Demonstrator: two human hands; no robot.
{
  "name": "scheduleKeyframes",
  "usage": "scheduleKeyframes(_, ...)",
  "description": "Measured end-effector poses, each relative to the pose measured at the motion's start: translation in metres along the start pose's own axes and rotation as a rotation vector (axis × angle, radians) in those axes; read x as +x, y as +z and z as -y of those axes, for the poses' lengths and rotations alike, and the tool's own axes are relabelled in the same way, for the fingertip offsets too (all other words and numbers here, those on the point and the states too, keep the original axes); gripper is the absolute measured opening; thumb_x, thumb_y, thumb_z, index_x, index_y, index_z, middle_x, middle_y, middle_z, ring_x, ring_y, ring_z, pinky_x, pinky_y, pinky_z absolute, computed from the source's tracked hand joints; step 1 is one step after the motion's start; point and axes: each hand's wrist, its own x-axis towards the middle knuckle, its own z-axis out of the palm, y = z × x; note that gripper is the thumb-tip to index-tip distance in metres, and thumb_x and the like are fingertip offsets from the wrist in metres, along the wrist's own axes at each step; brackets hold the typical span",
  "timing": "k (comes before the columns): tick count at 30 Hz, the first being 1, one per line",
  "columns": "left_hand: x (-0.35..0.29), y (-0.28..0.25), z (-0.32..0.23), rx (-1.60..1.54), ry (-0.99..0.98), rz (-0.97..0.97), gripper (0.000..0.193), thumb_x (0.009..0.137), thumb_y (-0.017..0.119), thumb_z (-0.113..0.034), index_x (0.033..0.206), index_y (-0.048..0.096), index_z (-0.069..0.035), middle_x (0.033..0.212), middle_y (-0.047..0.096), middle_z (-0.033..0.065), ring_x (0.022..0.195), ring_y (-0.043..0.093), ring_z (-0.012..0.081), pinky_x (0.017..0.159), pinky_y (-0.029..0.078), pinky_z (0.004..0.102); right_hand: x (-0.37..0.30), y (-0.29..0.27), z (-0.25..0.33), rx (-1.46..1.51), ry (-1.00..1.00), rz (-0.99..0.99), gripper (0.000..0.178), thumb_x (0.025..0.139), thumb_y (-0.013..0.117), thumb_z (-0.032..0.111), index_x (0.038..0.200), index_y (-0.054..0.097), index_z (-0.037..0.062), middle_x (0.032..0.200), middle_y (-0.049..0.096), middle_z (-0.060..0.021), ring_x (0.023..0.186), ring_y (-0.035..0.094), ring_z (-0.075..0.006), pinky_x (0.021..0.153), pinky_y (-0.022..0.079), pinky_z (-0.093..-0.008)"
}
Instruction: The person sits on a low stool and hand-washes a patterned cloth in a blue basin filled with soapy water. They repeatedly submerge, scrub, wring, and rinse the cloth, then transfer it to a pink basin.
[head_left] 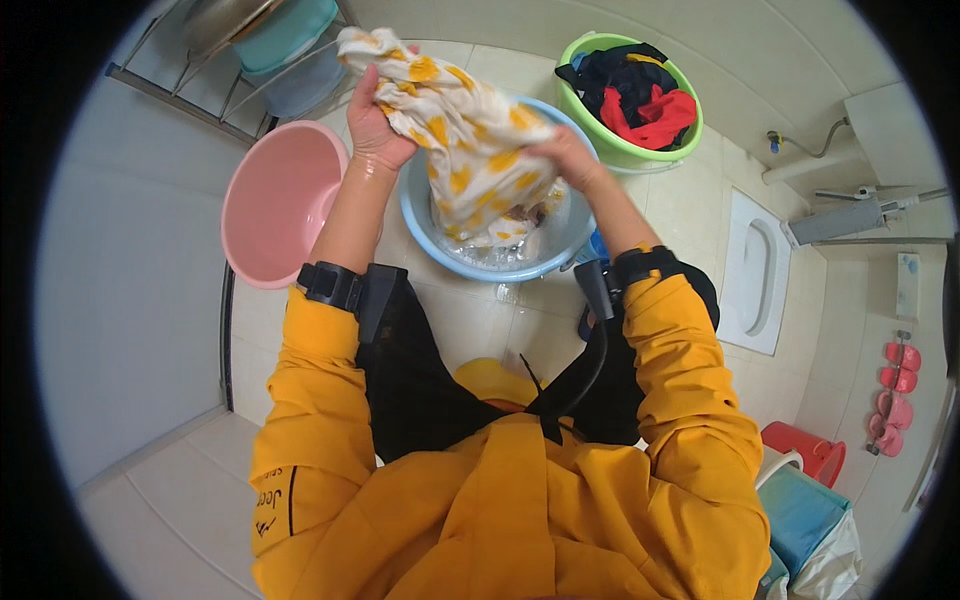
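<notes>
Blue basin (420, 215): left hand (375, 130) and right hand (562, 155), fingers clenched, lift wet yellow-patterned white cloth (470, 150) above it to drain; pink basin (275, 200) just beside.

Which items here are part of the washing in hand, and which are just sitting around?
In use:
- white cloth with yellow print, held by left hand and right hand
- blue basin with water, under the cloth

Lying about:
- pink basin
- green basket of dark and red clothes
- red bucket
- wire rack
</notes>
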Motion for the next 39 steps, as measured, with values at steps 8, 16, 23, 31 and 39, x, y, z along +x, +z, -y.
scheduleKeyframes(8,-0.013,-0.051,0.082,0.165,-0.282,-0.531,0.034,0.082,0.046,-0.029,0.109,0.046,-0.007,0.108,0.051,0.01,0.104,0.046,0.0255,0.093,0.034,0.0398,-0.002,0.039,0.06,-0.142,-0.283,-0.546,0.021,0.066,0.047,0.005,0.087,0.052,0.0058,0.086,0.056,-0.0126,0.083,0.056,-0.0222,0.069,0.046,-0.0335)
scheduleKeyframes(16,-0.011,-0.061,0.132,-0.068,-0.293,-0.427,0.038,0.082,0.033,-0.039,0.104,0.049,-0.011,0.101,0.053,0.0088,0.094,0.052,0.0249,0.083,0.04,0.0393,0.012,0.072,0.021,-1.192,-0.336,-0.429,0.02,0.068,0.053,0.029,0.075,0.056,0.0107,0.079,0.057,-0.0108,0.068,0.056,-0.0301,0.059,0.046,-0.0399)
scheduleKeyframes(23,-0.004,-0.067,0.116,-0.154,-0.305,-0.019,0.034,0.081,0.034,-0.035,0.095,0.053,-0.01,0.094,0.056,0.0085,0.087,0.054,0.0246,0.08,0.042,0.0394,0.003,0.084,0.013,-0.996,-0.674,-0.271,0.013,0.067,0.05,0.023,0.067,0.054,0.0112,0.062,0.055,-0.0117,0.056,0.055,-0.0287,0.051,0.044,-0.0389)
scheduleKeyframes(31,-0.009,-0.032,0.113,0.159,-0.404,-0.64,0.03,0.078,0.038,-0.032,0.089,0.054,-0.009,0.09,0.057,0.0087,0.082,0.056,0.0248,0.076,0.044,0.042,-0.003,0.076,0.032,-0.838,-0.421,-0.576,0.023,0.074,0.049,0.027,0.062,0.055,0.0083,0.066,0.057,-0.0131,0.062,0.054,-0.0333,0.054,0.043,-0.043)
scheduleKeyframes(39,-0.011,-0.004,0.098,0.205,-0.456,-0.501,0.042,0.076,0.041,-0.035,0.1,0.052,-0.003,0.096,0.057,0.0129,0.089,0.055,0.0279,0.083,0.041,0.0419,0.007,0.032,0.008,-0.792,-0.27,-0.65,0.027,0.076,0.051,0.032,0.073,0.056,0.0063,0.077,0.057,-0.0171,0.075,0.055,-0.0304,0.064,0.044,-0.0373)
